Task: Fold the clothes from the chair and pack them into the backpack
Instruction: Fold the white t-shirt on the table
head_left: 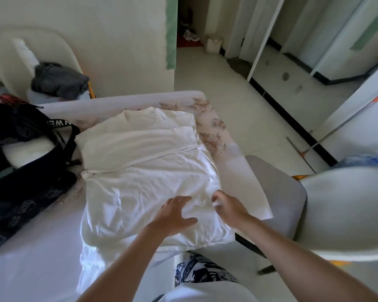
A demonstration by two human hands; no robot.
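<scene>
Two hands are placed on the white T-shirt (140, 162) on the table (42, 258): left hand (175, 214) spread flat, right hand (227, 205) pinching its fabric.

One head-worn wide-angle view looks forward and steeply down, close above the desk (42, 247), doorway (190, 29) beyond its far edge.

A mop (345, 122) is leaned against the wall (362, 105) at the right; sneakers (190, 34) and a white bin (214, 45) are seen beyond the doorway (192, 16).
</scene>
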